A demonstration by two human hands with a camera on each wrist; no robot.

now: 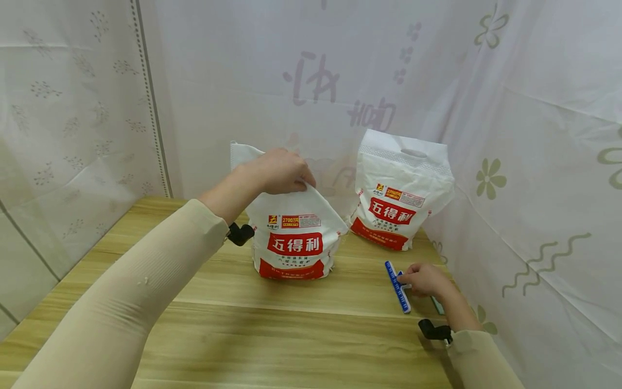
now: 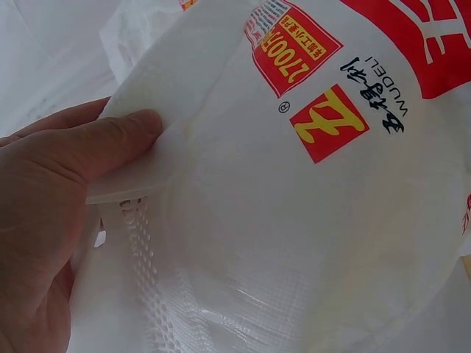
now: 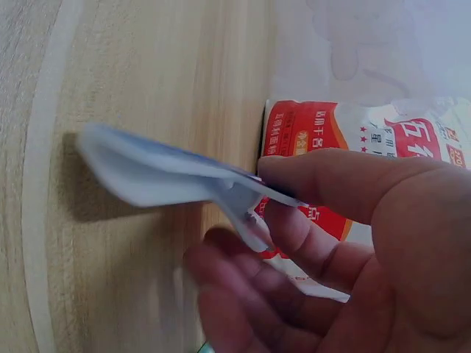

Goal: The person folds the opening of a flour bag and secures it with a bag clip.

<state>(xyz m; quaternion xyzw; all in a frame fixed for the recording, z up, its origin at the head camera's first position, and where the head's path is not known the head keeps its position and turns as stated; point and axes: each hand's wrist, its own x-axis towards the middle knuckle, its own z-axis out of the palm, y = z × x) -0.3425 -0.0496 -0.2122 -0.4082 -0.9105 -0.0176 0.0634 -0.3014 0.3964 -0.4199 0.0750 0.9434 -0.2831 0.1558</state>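
Observation:
Two white bags with red labels stand on the wooden table [image 1: 272,335]. The nearer bag [image 1: 293,237] is in the middle; my left hand [image 1: 279,172] pinches its folded top edge, thumb on the white flap [image 2: 140,165]. The second bag [image 1: 398,194] stands further back to the right, also seen as a bag [image 3: 331,132] in the right wrist view. My right hand [image 1: 424,280] pinches a blue and white sealing clip [image 1: 399,280] low over the table near the right edge; in the right wrist view the clip [image 3: 162,173] is blurred between thumb and fingers.
White patterned cloth [image 1: 534,135] hangs behind and to the right of the table, close to the second bag. A tiled wall [image 1: 63,135] stands at the left. Bare wood stretches across the table's front and left.

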